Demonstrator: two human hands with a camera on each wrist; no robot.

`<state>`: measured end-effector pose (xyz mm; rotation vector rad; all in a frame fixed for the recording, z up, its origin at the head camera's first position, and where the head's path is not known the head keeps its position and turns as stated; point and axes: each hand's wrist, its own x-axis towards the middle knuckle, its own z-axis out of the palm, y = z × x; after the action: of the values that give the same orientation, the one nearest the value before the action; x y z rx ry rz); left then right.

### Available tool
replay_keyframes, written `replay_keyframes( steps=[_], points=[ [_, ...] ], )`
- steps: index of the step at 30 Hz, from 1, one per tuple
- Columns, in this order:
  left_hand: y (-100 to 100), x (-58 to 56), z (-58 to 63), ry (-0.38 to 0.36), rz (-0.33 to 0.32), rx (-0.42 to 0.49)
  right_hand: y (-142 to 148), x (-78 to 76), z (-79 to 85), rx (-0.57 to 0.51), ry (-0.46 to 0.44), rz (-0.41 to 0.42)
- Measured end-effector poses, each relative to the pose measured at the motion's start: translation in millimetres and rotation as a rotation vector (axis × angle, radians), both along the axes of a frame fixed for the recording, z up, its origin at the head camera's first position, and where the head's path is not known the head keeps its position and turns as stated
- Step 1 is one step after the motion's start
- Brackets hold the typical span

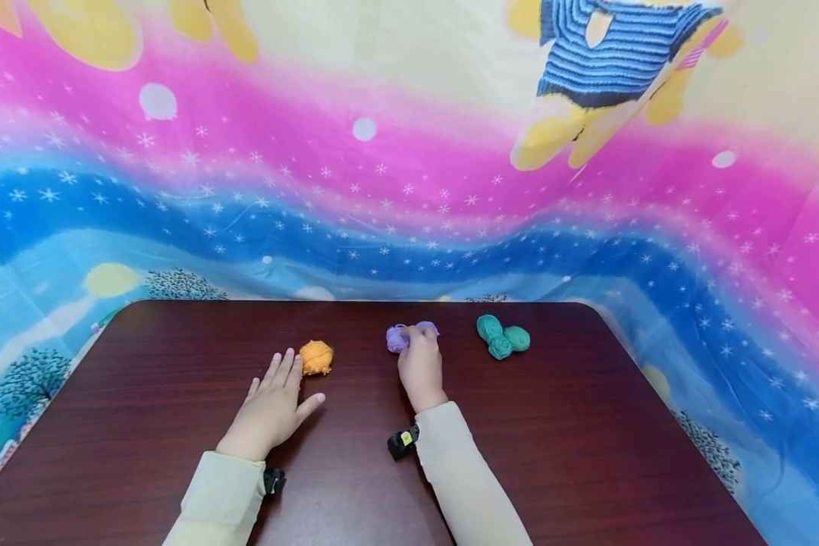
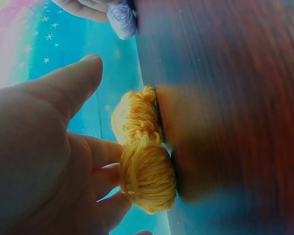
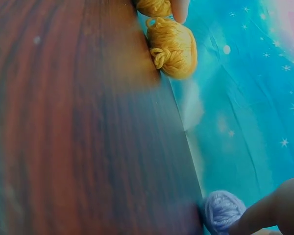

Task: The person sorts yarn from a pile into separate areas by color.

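Note:
My left hand (image 1: 268, 408) lies flat with straight fingers, its fingertips right at the left side of the orange yarn balls (image 1: 317, 359). Two of these balls show in the left wrist view, one ball (image 2: 149, 178) in front of the fingers and another (image 2: 136, 116) beside it. Farther right, my right hand (image 1: 423, 371) reaches down over the purple yarn balls (image 1: 396, 339) and pinches one with bent fingers, covering part of them. In the right wrist view a fingertip presses against a purple yarn ball (image 3: 221, 211).
Several green yarn balls (image 1: 500, 346) sit close together to the right of my right hand. The dark reddish-brown tabletop (image 1: 355, 470) ends at the back against a patterned cloth (image 1: 409, 182). A black band camera (image 1: 401, 441) sits at my right wrist.

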<state>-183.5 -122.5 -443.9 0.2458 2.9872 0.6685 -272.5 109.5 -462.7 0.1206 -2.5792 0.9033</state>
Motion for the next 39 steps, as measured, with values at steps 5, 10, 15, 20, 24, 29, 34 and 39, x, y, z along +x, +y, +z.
replay_keyframes(
  steps=[5, 10, 15, 20, 24, 29, 34, 39],
  points=[
    [0, 0.0, -0.2, -0.003, 0.0, 0.004, 1, 0.3, 1.0, -0.018, 0.045, -0.002],
    [0, 0.8, 0.4, -0.005, -0.001, 0.008, 0, -0.2, 1.6, -0.031, 0.093, -0.006],
    [0, 0.7, 0.4, -0.006, -0.002, 0.01, -3, 0.0, 5.0, -0.1, 0.09, 0.016],
    [-1, 0.6, 1.5, -0.019, -0.006, 0.012, -6, 1.0, 7.1, -0.202, 0.02, 0.102],
    [-3, 0.0, 1.2, -0.036, -0.01, 0.014, -9, -0.3, 5.9, -0.198, -0.014, 0.173],
    [-4, -1.9, -0.9, -0.033, -0.004, 0.021, -11, -1.3, 2.3, -0.236, -0.083, 0.256],
    [-10, -4.4, -3.1, -0.032, 0.011, 0.029, -13, -0.2, -0.8, -0.268, -0.184, 0.31],
    [-16, -6.6, -1.0, -0.051, 0.012, 0.038, -15, 1.5, -2.6, -0.297, -0.237, 0.355]
  ],
)
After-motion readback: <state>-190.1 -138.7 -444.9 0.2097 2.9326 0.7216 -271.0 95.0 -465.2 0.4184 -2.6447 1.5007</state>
